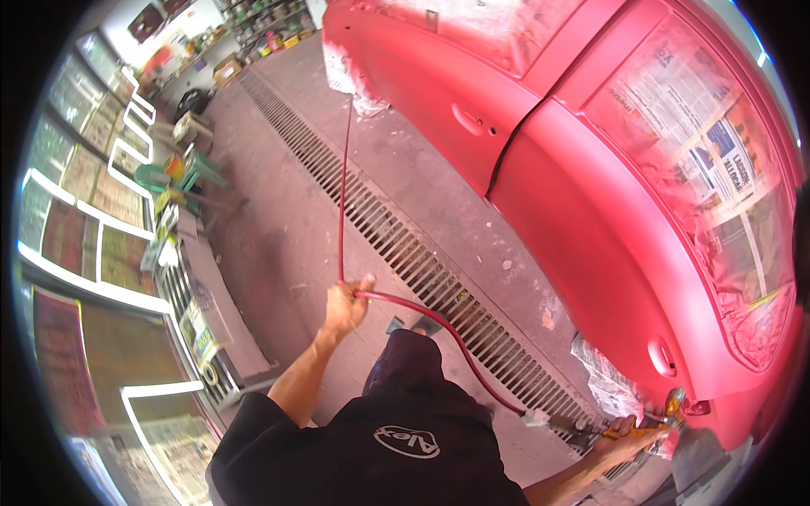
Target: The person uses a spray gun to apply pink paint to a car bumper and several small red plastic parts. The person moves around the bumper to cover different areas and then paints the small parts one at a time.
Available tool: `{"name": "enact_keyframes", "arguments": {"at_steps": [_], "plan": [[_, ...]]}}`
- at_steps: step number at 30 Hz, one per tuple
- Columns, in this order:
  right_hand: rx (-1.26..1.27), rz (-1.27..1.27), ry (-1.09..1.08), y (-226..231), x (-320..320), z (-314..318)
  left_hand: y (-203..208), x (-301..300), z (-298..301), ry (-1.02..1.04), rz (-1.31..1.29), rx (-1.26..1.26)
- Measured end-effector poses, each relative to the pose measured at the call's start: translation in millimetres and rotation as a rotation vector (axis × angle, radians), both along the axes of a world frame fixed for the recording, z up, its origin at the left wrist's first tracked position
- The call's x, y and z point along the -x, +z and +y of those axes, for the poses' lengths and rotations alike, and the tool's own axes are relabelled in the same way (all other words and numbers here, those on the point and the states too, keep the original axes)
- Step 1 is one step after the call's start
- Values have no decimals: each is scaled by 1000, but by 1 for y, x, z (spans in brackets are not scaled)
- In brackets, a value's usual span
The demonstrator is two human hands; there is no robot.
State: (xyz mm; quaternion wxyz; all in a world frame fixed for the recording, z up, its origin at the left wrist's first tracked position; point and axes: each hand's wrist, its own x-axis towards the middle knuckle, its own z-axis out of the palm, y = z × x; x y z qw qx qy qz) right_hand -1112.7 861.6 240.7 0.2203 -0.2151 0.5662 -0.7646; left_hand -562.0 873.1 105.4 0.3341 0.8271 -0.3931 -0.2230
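My left hand (348, 304) is closed around a dark red air hose (460, 337), held out in front of me. From that hand one length stretches across the floor toward the front of the car, and the other curves down to the right. At the lower right, my right hand (645, 438) is wrapped round a spray gun (674, 405) with orange and brass-coloured parts. The gun is close to the rear end of a car (591, 244) coated in matte pinkish red. Part of the gun and the fingers is hard to make out.
Newspaper (683, 110) and film mask the car windows, and crumpled plastic covers the wheels (603, 379). A long floor grate (405, 236) runs beside the car. Left are a green stool (198, 171), a bench (224, 295) and papered windows (118, 190); shelves (261, 21) stand far back.
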Motion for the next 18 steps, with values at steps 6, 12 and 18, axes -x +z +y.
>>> {"name": "enact_keyframes", "arguments": {"at_steps": [6, 12, 18], "plan": [[220, -84, 465, 26, 26, -54, 48, 67, 107, 351, 347, 469], [156, -57, 544, 38, 67, -9, 79, 206, 243, 328, 495, 667], [77, -90, 490, 26, 116, 19, 95, 252, 275, 370, 328, 489]]}}
